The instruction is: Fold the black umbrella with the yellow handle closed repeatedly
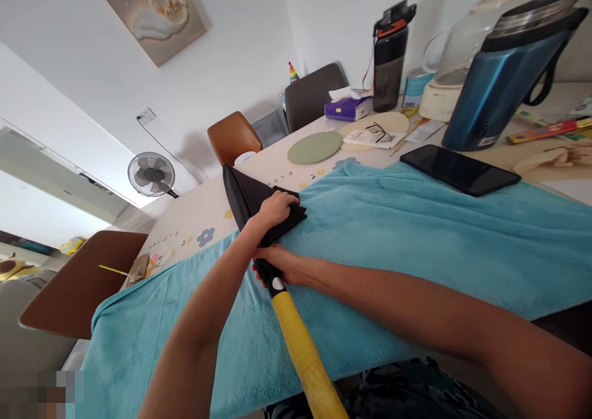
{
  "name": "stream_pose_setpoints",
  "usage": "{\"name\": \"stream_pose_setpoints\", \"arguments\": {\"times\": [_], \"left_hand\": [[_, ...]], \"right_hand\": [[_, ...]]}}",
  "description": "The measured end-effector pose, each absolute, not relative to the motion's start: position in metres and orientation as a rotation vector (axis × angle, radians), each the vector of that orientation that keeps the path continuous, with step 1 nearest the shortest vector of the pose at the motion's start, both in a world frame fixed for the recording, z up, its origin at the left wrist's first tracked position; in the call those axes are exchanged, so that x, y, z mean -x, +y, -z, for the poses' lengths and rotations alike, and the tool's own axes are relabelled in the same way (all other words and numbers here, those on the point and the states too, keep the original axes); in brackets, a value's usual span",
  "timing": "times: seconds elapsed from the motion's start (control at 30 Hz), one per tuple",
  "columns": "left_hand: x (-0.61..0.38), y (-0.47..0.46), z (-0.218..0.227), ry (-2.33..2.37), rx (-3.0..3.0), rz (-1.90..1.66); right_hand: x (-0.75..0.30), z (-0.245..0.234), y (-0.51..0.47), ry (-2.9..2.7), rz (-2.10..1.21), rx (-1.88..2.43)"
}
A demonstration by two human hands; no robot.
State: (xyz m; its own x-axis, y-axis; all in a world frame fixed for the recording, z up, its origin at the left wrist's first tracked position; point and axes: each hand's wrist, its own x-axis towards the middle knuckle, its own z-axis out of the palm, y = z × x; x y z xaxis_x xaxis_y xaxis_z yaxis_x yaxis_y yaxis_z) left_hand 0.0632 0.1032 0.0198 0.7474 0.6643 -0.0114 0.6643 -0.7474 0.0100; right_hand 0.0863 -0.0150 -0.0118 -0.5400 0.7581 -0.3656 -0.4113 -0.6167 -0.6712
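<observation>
A folded black umbrella (pixel 245 200) with a yellow handle (pixel 303 357) lies across a blue towel (pixel 393 246) on the table. My left hand (pixel 276 210) presses down on the black fabric, fingers closed over its folds. My right hand (pixel 284 266) is wrapped round the umbrella's shaft just above the handle, beside a small white button.
A black phone (pixel 460 170) lies on the towel's far edge. Behind it stand a blue jug (pixel 502 79), a dark bottle (pixel 391 58), a tissue box (pixel 346 107), glasses (pixel 380 134) and a green round mat (pixel 315 147). Chairs (pixel 234 136) and a fan (pixel 152 174) are at the left.
</observation>
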Motion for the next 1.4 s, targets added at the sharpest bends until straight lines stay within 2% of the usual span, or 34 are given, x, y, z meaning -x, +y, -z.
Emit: {"name": "stream_pose_setpoints", "arguments": {"times": [0.13,0.3,0.4,0.53,0.7,0.97,1.07,1.27,1.4], "left_hand": [[-0.057,0.103,-0.023,1.169,-2.934,-0.185],[-0.036,0.103,-0.04,1.205,-2.771,-0.689],[-0.017,0.098,-0.056,1.151,-2.486,-1.025],[0.019,0.082,-0.07,1.139,-2.037,-1.264],[0.08,0.059,-0.049,1.219,-1.697,-1.496],[0.143,0.039,0.021,1.464,-1.371,-1.34],[0.144,0.041,0.028,1.519,-1.41,-1.266],[0.147,0.043,0.027,1.529,-1.405,-1.381],[0.153,0.038,0.027,1.611,-1.427,-1.292]], "right_hand": [[-0.085,0.013,-0.014,-0.673,-2.171,0.879],[-0.085,0.012,-0.013,-0.669,-2.165,0.905],[-0.085,0.013,-0.013,-0.676,-2.156,0.901],[-0.086,0.014,-0.012,-0.655,-2.175,0.892],[-0.088,0.012,-0.01,-0.616,-2.232,0.865],[-0.087,0.014,-0.01,-0.635,-2.197,0.832],[-0.085,0.02,-0.007,-0.65,-2.193,0.821],[-0.085,0.027,-0.003,-0.7,-2.186,0.847],[-0.084,0.029,-0.002,-0.703,-2.174,0.856]]}}
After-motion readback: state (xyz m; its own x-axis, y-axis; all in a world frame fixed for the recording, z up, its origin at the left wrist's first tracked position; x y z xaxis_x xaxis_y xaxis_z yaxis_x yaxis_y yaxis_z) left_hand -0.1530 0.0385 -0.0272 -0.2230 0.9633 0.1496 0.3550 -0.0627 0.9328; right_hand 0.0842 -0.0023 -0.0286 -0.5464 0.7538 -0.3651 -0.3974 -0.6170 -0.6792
